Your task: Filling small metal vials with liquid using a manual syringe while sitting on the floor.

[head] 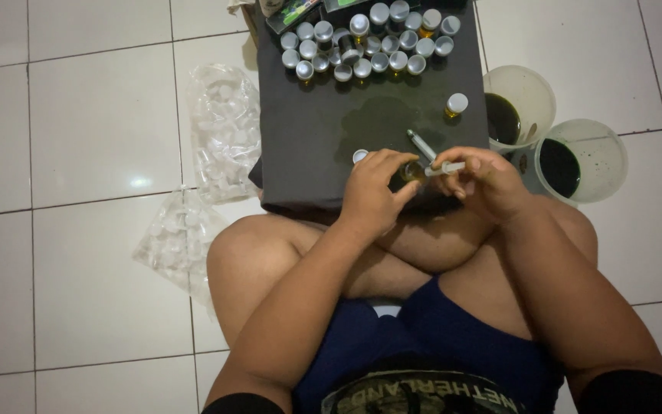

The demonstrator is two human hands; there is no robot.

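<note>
1. I am sitting cross-legged on the white tiled floor (78, 115) with a low dark tabletop (308, 138) in front of my knees.
2. My left hand (373, 192) is curling its fingers around a small amber vial (411, 170), holding it just above the near edge of the tabletop.
3. My right hand (484, 180) is pinching a clear syringe (432, 156), its tip meeting the mouth of the vial.
4. A loose white cap (359, 156) is lying on the tabletop just beside my left hand.
5. One capped vial (455, 105) is standing alone, well apart from the capped vial cluster (369, 46) at the far end.
6. Two plastic cups of dark liquid (545, 146) are sitting on the floor to my right.
7. Clear bags of caps (216, 146) are lying on the floor to my left.
</note>
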